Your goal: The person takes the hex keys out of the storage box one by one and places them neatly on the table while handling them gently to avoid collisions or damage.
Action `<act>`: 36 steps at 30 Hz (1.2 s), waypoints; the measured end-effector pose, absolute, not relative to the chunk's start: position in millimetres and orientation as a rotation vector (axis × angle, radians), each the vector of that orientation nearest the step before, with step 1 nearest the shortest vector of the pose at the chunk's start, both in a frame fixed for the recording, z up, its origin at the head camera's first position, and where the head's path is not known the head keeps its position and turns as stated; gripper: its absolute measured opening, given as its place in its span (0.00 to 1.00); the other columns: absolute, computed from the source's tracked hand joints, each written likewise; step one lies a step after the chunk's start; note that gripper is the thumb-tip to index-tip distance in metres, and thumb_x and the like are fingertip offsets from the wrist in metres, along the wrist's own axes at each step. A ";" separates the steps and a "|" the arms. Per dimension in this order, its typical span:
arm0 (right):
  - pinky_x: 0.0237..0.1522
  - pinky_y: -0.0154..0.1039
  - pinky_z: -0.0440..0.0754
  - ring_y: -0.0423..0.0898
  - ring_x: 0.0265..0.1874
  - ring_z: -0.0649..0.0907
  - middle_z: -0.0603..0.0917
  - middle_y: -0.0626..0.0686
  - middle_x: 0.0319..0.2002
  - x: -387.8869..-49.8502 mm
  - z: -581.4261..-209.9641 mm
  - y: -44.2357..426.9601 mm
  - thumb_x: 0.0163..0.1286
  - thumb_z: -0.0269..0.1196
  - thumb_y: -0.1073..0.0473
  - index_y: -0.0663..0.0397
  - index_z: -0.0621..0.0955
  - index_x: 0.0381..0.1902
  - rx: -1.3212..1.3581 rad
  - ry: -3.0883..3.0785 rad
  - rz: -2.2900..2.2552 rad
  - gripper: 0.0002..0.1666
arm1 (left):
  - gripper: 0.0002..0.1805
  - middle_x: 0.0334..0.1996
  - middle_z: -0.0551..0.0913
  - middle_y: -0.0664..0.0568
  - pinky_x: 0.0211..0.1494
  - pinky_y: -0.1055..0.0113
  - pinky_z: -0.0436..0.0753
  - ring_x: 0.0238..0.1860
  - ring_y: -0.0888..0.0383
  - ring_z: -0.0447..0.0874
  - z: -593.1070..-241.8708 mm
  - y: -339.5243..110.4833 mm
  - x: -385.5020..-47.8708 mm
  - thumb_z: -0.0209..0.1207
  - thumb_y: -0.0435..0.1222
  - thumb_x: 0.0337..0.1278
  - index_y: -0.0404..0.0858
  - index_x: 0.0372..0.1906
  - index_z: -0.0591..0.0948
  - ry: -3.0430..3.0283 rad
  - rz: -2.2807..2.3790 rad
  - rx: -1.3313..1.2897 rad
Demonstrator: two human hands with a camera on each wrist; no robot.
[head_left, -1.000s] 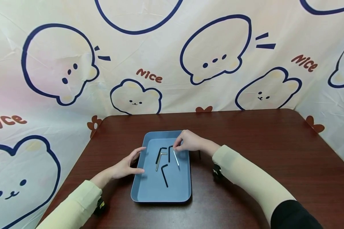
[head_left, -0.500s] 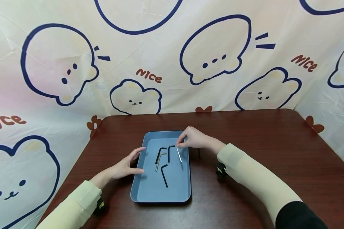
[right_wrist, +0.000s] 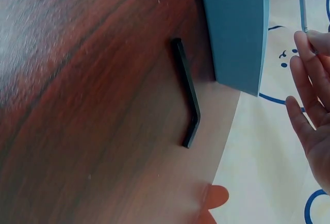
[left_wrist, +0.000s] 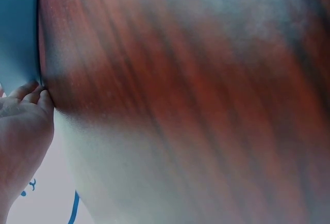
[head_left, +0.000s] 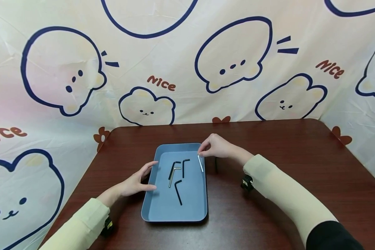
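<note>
My right hand [head_left: 213, 146] pinches a silver hex key [head_left: 200, 164] by its upper end, over the right rim of a blue tray [head_left: 190, 208]. Its long arm hangs down at a slant; in the right wrist view, thumb and fingertips grip the key [right_wrist: 303, 4]. My left hand [head_left: 136, 178] rests at the tray's left rim, thumb and forefinger spread apart. Inside the tray lie a black hex key [head_left: 174, 170], a brass-coloured hex key [head_left: 172, 177] close against it, another black hex key [head_left: 183, 168] and a bent black one [head_left: 178, 192] nearer me.
Right of the tray, on the dark wooden table [head_left: 284, 173], lies one more black hex key [right_wrist: 188, 92], mostly hidden behind my right hand in the head view. A printed cloth [head_left: 187, 62] hangs behind the table and along its sides.
My right hand has moved right and away from me with the silver hex key, from above the tray's inside to its right rim. My left hand has stayed at the tray.
</note>
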State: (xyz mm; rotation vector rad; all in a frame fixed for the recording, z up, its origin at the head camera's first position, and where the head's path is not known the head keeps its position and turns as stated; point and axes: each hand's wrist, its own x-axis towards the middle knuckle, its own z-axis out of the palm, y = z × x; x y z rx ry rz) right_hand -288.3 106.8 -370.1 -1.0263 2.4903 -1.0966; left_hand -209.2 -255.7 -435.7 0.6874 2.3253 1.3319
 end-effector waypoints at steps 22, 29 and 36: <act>0.34 0.39 0.78 0.43 0.29 0.80 0.87 0.45 0.30 -296.1 -357.9 145.0 0.65 0.68 0.61 0.53 0.89 0.36 -0.962 2.596 -1.060 0.04 | 0.46 0.75 0.44 0.34 0.68 0.36 0.48 0.74 0.34 0.40 -434.2 -255.3 -209.5 0.65 0.35 0.60 0.39 0.75 0.49 2.325 1.331 0.675; 0.37 0.41 0.78 0.45 0.31 0.80 0.87 0.45 0.31 -298.0 -361.6 159.4 0.65 0.67 0.61 0.53 0.89 0.36 -0.906 2.620 -1.067 0.05 | 0.46 0.75 0.44 0.33 0.68 0.36 0.47 0.73 0.34 0.40 -434.9 -254.9 -208.4 0.65 0.35 0.60 0.39 0.75 0.49 2.327 1.328 0.680; 0.40 0.43 0.78 0.47 0.34 0.80 0.87 0.47 0.34 -298.9 -362.7 172.1 0.65 0.67 0.61 0.56 0.88 0.38 -0.829 2.638 -1.092 0.06 | 0.46 0.75 0.43 0.33 0.68 0.35 0.46 0.73 0.34 0.40 -436.2 -255.5 -208.8 0.65 0.35 0.60 0.39 0.75 0.49 2.324 1.335 0.678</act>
